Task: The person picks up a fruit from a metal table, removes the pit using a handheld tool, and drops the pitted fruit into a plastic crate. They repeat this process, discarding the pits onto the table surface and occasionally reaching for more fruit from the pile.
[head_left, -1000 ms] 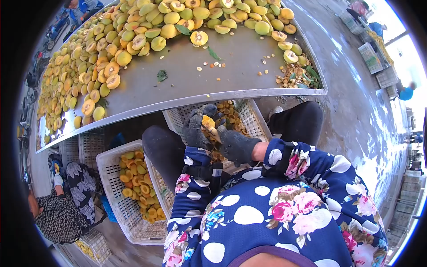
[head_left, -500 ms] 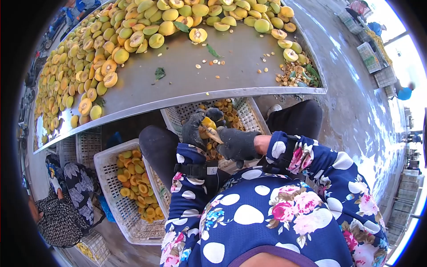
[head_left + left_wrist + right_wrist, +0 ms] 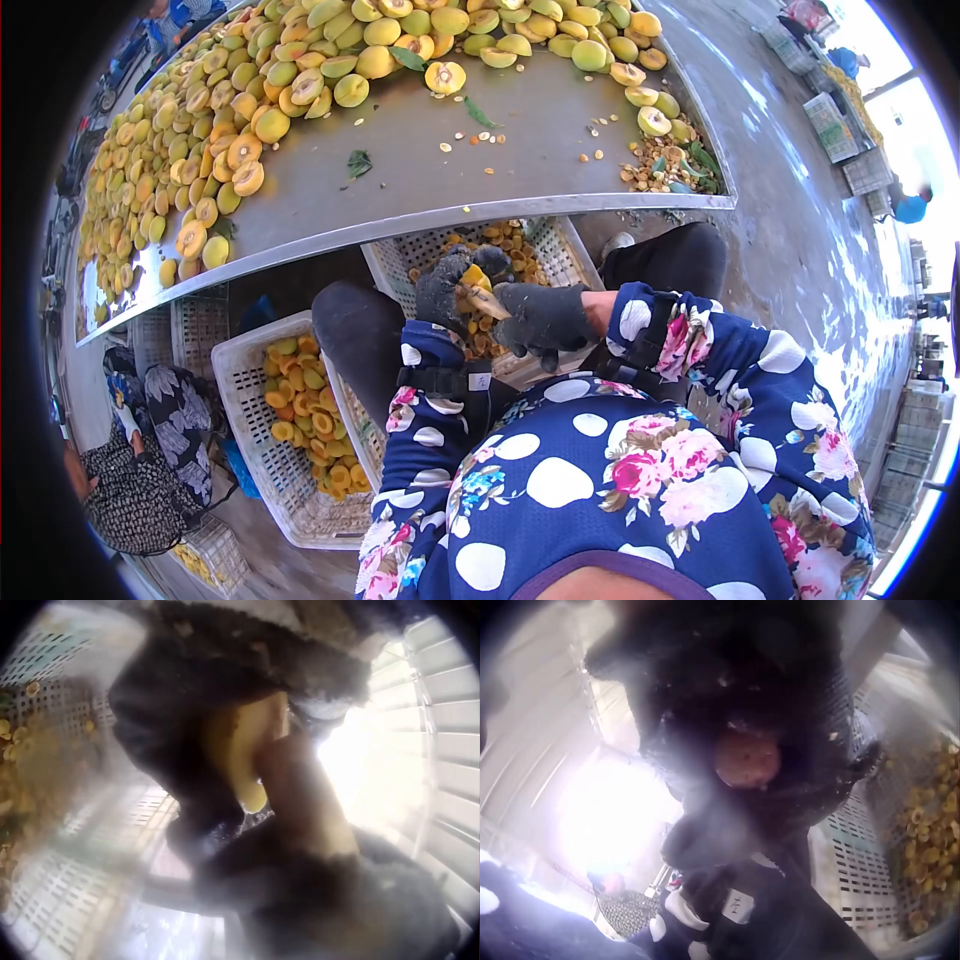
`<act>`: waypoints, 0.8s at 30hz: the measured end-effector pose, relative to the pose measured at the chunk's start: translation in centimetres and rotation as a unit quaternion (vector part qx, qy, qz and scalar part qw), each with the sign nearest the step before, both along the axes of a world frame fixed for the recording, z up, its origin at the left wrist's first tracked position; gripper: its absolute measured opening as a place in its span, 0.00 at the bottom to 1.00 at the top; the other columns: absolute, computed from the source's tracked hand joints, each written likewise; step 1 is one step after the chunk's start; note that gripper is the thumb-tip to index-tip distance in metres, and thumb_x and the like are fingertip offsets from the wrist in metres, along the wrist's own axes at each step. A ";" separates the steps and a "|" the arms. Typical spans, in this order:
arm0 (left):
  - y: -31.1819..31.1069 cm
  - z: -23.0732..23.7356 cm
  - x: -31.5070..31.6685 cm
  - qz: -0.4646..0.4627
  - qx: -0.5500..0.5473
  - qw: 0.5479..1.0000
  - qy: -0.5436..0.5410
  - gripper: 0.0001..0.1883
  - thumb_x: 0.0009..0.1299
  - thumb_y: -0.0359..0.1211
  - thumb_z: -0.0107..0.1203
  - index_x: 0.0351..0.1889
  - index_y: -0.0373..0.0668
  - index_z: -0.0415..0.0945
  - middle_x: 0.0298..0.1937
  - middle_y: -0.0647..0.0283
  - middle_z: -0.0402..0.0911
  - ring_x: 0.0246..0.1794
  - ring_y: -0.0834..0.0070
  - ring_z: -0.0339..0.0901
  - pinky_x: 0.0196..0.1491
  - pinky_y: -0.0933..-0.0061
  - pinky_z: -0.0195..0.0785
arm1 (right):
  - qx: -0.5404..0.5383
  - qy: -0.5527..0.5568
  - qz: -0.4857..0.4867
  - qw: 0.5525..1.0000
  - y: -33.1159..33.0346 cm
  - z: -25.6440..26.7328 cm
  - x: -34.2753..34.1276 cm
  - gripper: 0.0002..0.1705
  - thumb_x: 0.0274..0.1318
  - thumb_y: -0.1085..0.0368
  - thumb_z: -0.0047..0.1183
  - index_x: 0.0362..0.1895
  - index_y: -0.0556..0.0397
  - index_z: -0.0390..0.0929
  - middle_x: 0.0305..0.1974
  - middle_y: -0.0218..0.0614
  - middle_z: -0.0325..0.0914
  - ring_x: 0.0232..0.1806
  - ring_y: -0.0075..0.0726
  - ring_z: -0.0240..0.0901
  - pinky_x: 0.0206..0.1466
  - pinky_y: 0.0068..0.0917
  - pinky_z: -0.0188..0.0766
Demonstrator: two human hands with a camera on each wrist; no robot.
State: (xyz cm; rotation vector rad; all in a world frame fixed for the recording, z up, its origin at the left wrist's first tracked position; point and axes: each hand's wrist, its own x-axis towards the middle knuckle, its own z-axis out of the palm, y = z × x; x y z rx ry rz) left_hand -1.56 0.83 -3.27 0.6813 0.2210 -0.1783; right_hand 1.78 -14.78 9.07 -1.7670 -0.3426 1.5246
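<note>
My left hand (image 3: 441, 290), in a dark dirty glove, curls round a yellow fruit piece (image 3: 476, 276) above a white crate. Close on its right, my gloved right hand (image 3: 543, 318) grips a light wooden-looking tool (image 3: 487, 302) that reaches to the fruit. In the left wrist view the yellow fruit (image 3: 238, 750) lies within the dark glove, and the blunt tool (image 3: 304, 799) meets it. The right wrist view shows the tool's round end (image 3: 748, 760) poking out of the dark glove; the fruit is hidden there.
A metal table (image 3: 400, 150) heaped with halved fruit (image 3: 270, 126) stands in front, its raised edge just beyond my hands. Below are a crate (image 3: 560, 250) of fruit pieces and another crate (image 3: 290, 500) at the left. A seated person (image 3: 130, 490) is at far left.
Both hands stay together over the crate, with the right hand shifted slightly right and its wrist turned a little. The view has moved slightly against the table since the first frame.
</note>
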 end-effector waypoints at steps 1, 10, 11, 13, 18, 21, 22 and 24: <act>-0.3 1.2 -0.1 -0.014 -0.043 0.999 -0.030 0.17 0.66 0.36 0.44 0.46 0.32 0.71 0.43 0.53 0.77 0.39 0.66 0.76 0.46 0.70 0.70 | 0.018 0.059 -0.031 0.998 -0.1 0.1 0.1 0.12 0.52 0.67 0.44 0.40 0.56 0.61 0.22 0.35 0.67 0.17 0.30 0.67 0.13 0.24 0.70; -1.3 3.6 0.1 -0.027 -0.084 0.995 -0.044 0.24 0.63 0.45 0.47 0.47 0.33 0.70 0.42 0.54 0.75 0.42 0.63 0.74 0.47 0.61 0.69 | 0.299 0.033 0.028 0.953 -2.4 -4.4 -0.3 0.17 0.46 0.67 0.54 0.42 0.55 0.70 0.28 0.28 0.70 0.19 0.18 0.65 0.17 0.14 0.62; -1.7 3.9 0.1 -0.020 -0.172 0.984 -0.031 0.19 0.64 0.40 0.47 0.46 0.34 0.71 0.39 0.56 0.77 0.39 0.65 0.75 0.44 0.63 0.71 | 0.308 0.055 -0.005 0.950 -2.4 -4.4 -0.6 0.18 0.45 0.68 0.54 0.44 0.54 0.70 0.28 0.27 0.70 0.19 0.18 0.64 0.18 0.13 0.62; -2.4 1.7 1.0 0.044 -0.197 0.976 -0.083 0.19 0.64 0.40 0.47 0.46 0.34 0.70 0.38 0.56 0.76 0.38 0.65 0.74 0.42 0.62 0.70 | 0.309 -0.095 0.053 0.945 -1.7 -4.5 -1.5 0.18 0.46 0.67 0.54 0.44 0.52 0.69 0.27 0.27 0.69 0.19 0.17 0.64 0.18 0.13 0.61; 0.0 -5.3 0.8 0.084 -0.171 0.982 -0.022 0.19 0.64 0.39 0.48 0.48 0.36 0.68 0.43 0.56 0.74 0.42 0.64 0.73 0.43 0.64 0.69 | 0.190 0.127 -0.117 0.966 -0.9 0.3 -1.4 0.13 0.52 0.61 0.51 0.42 0.46 0.65 0.22 0.25 0.66 0.17 0.15 0.61 0.15 0.13 0.58; -0.5 0.5 -0.6 0.128 0.159 0.974 -0.097 0.14 0.66 0.31 0.46 0.48 0.35 0.69 0.48 0.56 0.73 0.46 0.67 0.73 0.49 0.68 0.68 | 0.151 0.119 -0.124 0.973 -2.5 0.5 -0.2 0.13 0.54 0.59 0.50 0.41 0.48 0.64 0.20 0.25 0.66 0.14 0.15 0.59 0.13 0.12 0.55; -0.5 1.9 -1.1 0.161 0.226 0.958 -0.075 0.14 0.65 0.30 0.47 0.47 0.34 0.70 0.48 0.54 0.73 0.46 0.66 0.73 0.49 0.69 0.69 | 0.188 0.094 -0.098 0.973 -3.1 -0.6 0.1 0.12 0.55 0.58 0.48 0.40 0.49 0.64 0.19 0.26 0.65 0.12 0.15 0.58 0.12 0.15 0.57; 0.1 4.7 -2.1 0.196 0.297 0.933 -0.057 0.14 0.65 0.30 0.48 0.47 0.34 0.70 0.49 0.53 0.73 0.46 0.64 0.73 0.49 0.69 0.69 | 0.185 0.098 -0.124 0.970 -4.3 -5.1 0.2 0.13 0.55 0.58 0.48 0.40 0.50 0.65 0.19 0.28 0.67 0.13 0.18 0.61 0.12 0.17 0.58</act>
